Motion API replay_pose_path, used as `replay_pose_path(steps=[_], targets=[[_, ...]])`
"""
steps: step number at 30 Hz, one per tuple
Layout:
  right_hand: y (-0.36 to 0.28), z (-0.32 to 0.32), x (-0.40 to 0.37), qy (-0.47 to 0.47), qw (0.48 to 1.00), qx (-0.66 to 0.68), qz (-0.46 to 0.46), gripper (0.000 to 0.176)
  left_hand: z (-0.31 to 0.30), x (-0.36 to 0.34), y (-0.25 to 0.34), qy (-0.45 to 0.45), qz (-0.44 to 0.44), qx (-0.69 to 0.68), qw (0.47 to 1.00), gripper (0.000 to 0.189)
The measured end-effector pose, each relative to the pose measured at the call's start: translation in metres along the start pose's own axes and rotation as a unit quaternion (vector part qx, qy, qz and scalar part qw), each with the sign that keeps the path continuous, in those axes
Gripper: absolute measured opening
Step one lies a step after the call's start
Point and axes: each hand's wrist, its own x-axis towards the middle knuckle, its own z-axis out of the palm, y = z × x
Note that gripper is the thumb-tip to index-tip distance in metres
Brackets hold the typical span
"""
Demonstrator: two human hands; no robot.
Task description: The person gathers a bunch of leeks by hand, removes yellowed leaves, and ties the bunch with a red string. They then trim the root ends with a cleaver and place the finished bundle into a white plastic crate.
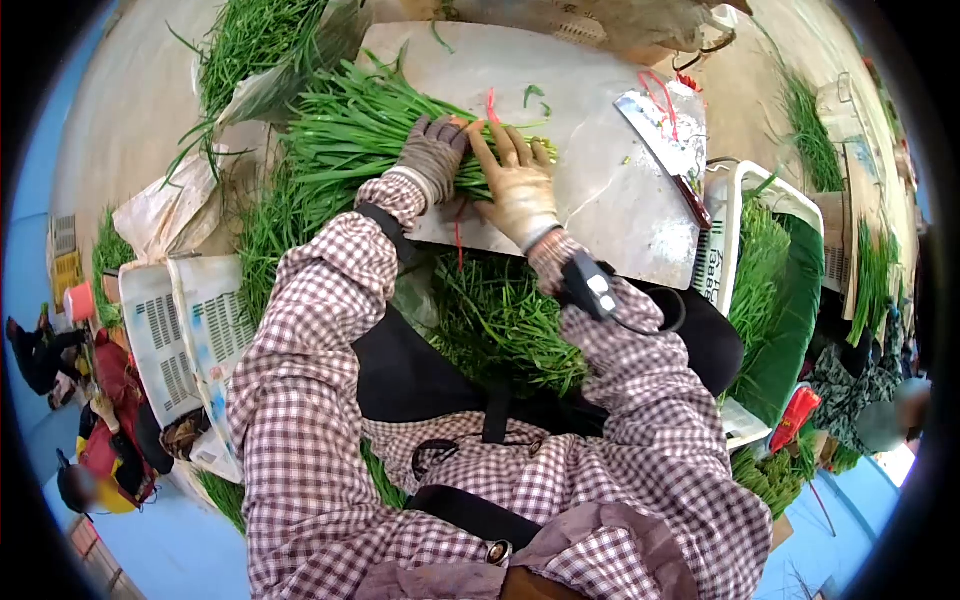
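Note:
A thick bundle of long green stalks (pixel 350 130) lies across the left part of a pale board (pixel 590 170). My left hand (pixel 435 155), in a grey-brown glove, is closed over the bundle near its cut ends. Beside it my right hand (pixel 520 180), in a pale glove with bare fingertips, rests on the stalk ends, its fingers bent round them. A red tie (pixel 491 105) sticks up behind the hands, and another red strand hangs at the board's front edge. A cleaver (pixel 665 160) lies at the board's right side, by a red string (pixel 660 100).
More green stalks (pixel 510 320) lie below the board, over my lap. A white crate (pixel 735 240) with greens and green cloth stands right, a white crate (pixel 200 330) left. Greens in a plastic bag (pixel 255 50) are at upper left. Other people (pixel 110 430) are at both edges.

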Motion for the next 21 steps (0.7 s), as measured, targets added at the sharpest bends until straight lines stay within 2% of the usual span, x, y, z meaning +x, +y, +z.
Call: replay_pose_path(steps=[2,4,6,8,10,11,12,13,14,15,16,18,20,21], targets=[[-0.007,-0.011,-0.027,-0.005,0.998,0.050,-0.049,0.069,0.008,0.001,-0.004,0.074,0.017,-0.046,0.996,0.094],[-0.010,0.020,-0.062,-0.078,0.987,-0.007,-0.137,0.059,0.004,-0.003,-0.002,0.078,0.002,-0.063,0.995,0.093],[-0.019,0.037,-0.073,-0.070,0.980,-0.012,-0.187,0.051,0.002,-0.002,-0.003,0.071,0.021,-0.042,0.996,0.094],[-0.018,0.048,-0.067,-0.053,0.983,0.023,-0.173,0.044,0.000,-0.001,-0.003,0.071,0.025,-0.036,0.997,0.095],[-0.018,0.056,-0.062,-0.138,0.979,0.068,-0.132,0.038,0.003,0.000,-0.002,0.078,0.025,-0.039,0.996,0.098],[-0.021,0.053,-0.063,-0.061,0.985,0.137,-0.086,0.030,0.006,0.000,0.000,0.080,0.023,-0.041,0.996,0.098],[-0.020,0.049,-0.062,-0.062,0.985,0.135,-0.089,0.030,0.010,-0.002,0.004,0.096,0.011,-0.044,0.994,0.100],[-0.018,0.041,-0.059,0.002,0.957,0.290,-0.010,0.027,0.011,-0.004,0.008,0.114,-0.003,-0.046,0.992,0.101],[-0.020,0.031,-0.056,0.066,0.895,0.436,0.071,0.024,0.003,-0.008,0.014,0.087,-0.012,-0.058,0.994,0.099],[-0.019,0.021,-0.048,0.119,0.869,0.468,0.107,0.020,0.014,-0.005,0.020,0.108,-0.021,-0.046,0.993,0.096],[-0.013,0.014,-0.044,0.092,0.860,0.482,0.136,0.013,0.024,-0.002,0.025,0.129,-0.030,-0.033,0.991,0.094],[0.001,0.023,-0.031,0.071,0.915,0.380,0.112,0.014,0.015,-0.006,0.034,0.118,-0.041,-0.053,0.991,0.091],[-0.002,0.020,-0.019,0.023,0.901,0.397,0.172,0.017,0.009,-0.010,0.038,0.109,-0.057,-0.071,0.990,0.089],[0.000,0.023,-0.015,0.027,0.906,0.395,0.148,0.018,0.009,-0.012,0.038,0.107,-0.058,-0.069,0.990,0.088]])
